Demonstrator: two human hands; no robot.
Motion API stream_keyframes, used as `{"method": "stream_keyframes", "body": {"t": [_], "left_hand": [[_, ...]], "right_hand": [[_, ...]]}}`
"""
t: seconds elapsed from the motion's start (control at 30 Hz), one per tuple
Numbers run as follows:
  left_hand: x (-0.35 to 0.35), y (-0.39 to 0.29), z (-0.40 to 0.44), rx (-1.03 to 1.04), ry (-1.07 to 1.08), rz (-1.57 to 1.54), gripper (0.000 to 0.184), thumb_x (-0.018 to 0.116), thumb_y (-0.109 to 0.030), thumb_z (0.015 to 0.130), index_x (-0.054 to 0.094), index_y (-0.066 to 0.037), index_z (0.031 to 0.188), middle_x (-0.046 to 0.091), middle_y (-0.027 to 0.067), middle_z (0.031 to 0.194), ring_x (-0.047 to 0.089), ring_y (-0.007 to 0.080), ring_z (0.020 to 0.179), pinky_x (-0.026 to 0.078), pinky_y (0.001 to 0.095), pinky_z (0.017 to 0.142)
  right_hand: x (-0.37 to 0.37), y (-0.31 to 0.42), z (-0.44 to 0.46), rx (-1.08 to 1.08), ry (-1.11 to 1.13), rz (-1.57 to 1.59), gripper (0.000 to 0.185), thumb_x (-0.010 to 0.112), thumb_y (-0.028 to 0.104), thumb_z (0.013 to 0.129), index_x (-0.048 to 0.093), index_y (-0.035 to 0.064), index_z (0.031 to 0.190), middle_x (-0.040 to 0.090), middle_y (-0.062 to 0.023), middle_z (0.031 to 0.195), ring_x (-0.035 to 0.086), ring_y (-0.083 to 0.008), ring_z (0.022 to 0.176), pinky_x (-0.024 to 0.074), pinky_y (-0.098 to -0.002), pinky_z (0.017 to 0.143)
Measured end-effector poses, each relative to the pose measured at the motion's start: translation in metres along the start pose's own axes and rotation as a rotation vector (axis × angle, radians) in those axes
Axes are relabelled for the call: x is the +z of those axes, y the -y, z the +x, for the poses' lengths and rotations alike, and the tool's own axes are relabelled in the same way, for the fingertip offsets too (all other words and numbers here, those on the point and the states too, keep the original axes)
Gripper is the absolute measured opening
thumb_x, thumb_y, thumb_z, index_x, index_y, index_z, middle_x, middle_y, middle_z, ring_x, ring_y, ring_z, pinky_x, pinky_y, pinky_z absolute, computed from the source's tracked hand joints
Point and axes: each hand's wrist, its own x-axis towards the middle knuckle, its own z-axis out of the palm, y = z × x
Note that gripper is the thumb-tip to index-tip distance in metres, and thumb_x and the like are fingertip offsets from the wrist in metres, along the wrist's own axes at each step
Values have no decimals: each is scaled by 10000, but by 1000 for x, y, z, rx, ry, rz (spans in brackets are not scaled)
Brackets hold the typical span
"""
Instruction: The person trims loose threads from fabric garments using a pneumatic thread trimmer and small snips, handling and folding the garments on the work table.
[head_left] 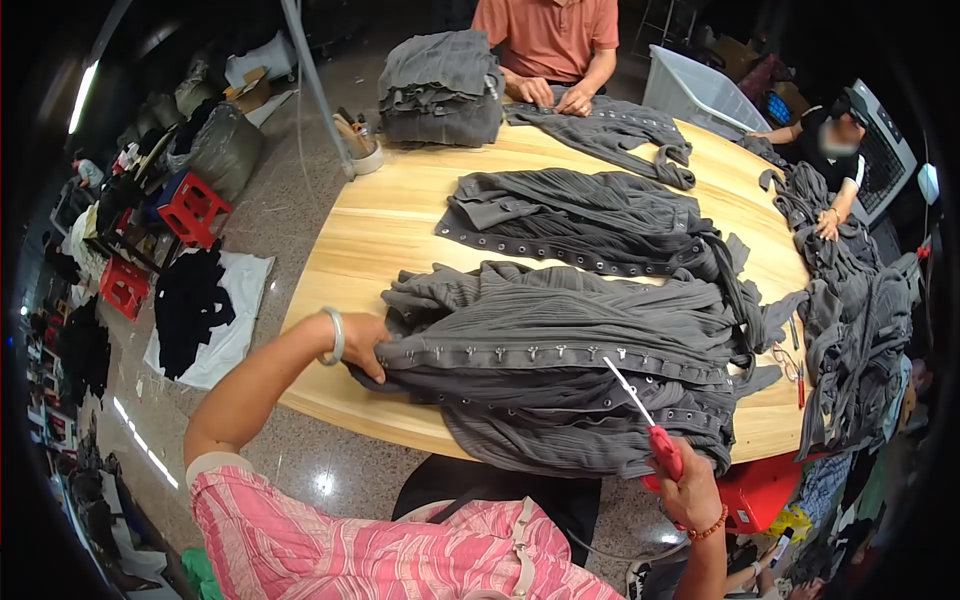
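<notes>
**Garment held at one end, tool at the fastener strip**

At far left, the left arm is extending forward over the table (350,235), bending at the elbow, with a pale bangle (335,338) circling the wrist. The left hand (363,342) is closing on the left end of a dark grey garment (550,310), its fingers curling over the edge. From that grip the garment is stretching rightward across the near side of the table, its fastener strip (500,354) running almost straight away from the hand. A second grey garment (580,215) is lying just beyond.

Further right, a red-handled tool (664,450) is slanting up and leftward, its pale shaft ending near the strip; contact cannot be confirmed. The right hand (690,487) is wrapping firmly around the handle, below the garment's right half, and the forearm is rising from the lower edge with a beaded bracelet (710,525) sitting at the wrist. At far right, a garment heap (850,310) is covering the table's end.
</notes>
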Motion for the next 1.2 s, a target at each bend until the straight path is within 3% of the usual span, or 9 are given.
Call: {"method": "stream_keyframes", "body": {"t": [0.17, 0.3, 0.43, 0.5, 0.6, 0.83, 0.97, 1.07, 1.2], "left_hand": [[-15, 1, -15, 374, -417, 126, 340, 708, -201, 843, 658, -12, 1120, 707, 174, 1022, 656, 287, 946, 503, 354, 835], [-49, -66, -78, 366, -567, -581, 327, 589, 10, 883, 609, 2, 1210, 646, 56, 1147, 580, 146, 1068, 451, 292, 955], [-89, -153, -114, 669, -710, -493, 323, 606, -96, 901, 605, 53, 1187, 617, 89, 1196, 562, 147, 1130, 424, 289, 993], [-110, -174, -118, 882, -733, -465, 379, 584, 9, 910, 550, 53, 1285, 608, 79, 1250, 569, 137, 1127, 410, 273, 1017], [-131, -201, -133, 1014, -912, -413, 515, 607, -50, 923, 450, 52, 1403, 589, 114, 1323, 565, 168, 1204, 408, 299, 1057], [-192, -208, -116, 944, -941, -574, 417, 474, -87, 1006, 435, 35, 1403, 646, 128, 1188, 676, 140, 950, 576, 249, 706], [-221, -213, -56, 836, -923, -723, 317, 459, -111, 1015, 532, 20, 1295, 682, 103, 1019, 670, 108, 739, 544, 220, 588], [-255, -194, -3, 905, -770, -782, 277, 453, -109, 1016, 567, 13, 1237, 691, 103, 955, 670, 111, 729, 544, 215, 594], [-277, -162, 74, 755, -796, -810, 171, 509, -85, 933, 619, -39, 1057, 641, 34, 824, 582, 89, 616, 483, 234, 555]], "right_hand": [[-4, 11, -14, 47, 158, 40, 354, 662, 99, 829, 602, 112, 1177, 669, -204, 862, 664, -413, 840, 523, -452, 708], [9, 21, -14, -140, 349, -6, 389, 653, 198, 880, 553, 117, 1248, 691, -188, 892, 671, -410, 837, 532, -484, 721], [32, 39, 20, -360, 439, -50, 422, 588, 224, 931, 479, 76, 1310, 689, -212, 921, 663, -429, 823, 527, -513, 712], [33, 51, 46, -405, 354, 13, 431, 591, 238, 934, 482, 77, 1318, 683, -231, 900, 662, -433, 816, 527, -517, 707], [3, 57, 85, -212, 254, -151, 477, 600, 254, 931, 462, 60, 1344, 670, -250, 875, 663, -428, 815, 528, -512, 704], [-98, -38, 130, -206, -466, 129, 316, 631, 76, 939, 534, -30, 1221, 690, -115, 867, 654, -167, 759, 535, -329, 722], [-182, -76, 159, -94, -600, -143, 410, 692, 233, 894, 570, -23, 1190, 679, -265, 967, 667, -442, 895, 524, -476, 800], [-219, -57, 191, -139, -709, -434, 411, 688, 273, 893, 594, -54, 1124, 657, -320, 991, 641, -471, 937, 510, -510, 806], [-213, -75, 262, 243, -517, -719, 407, 688, 272, 878, 608, -54, 1109, 662, -300, 985, 670, -420, 919, 533, -486, 802]]}}
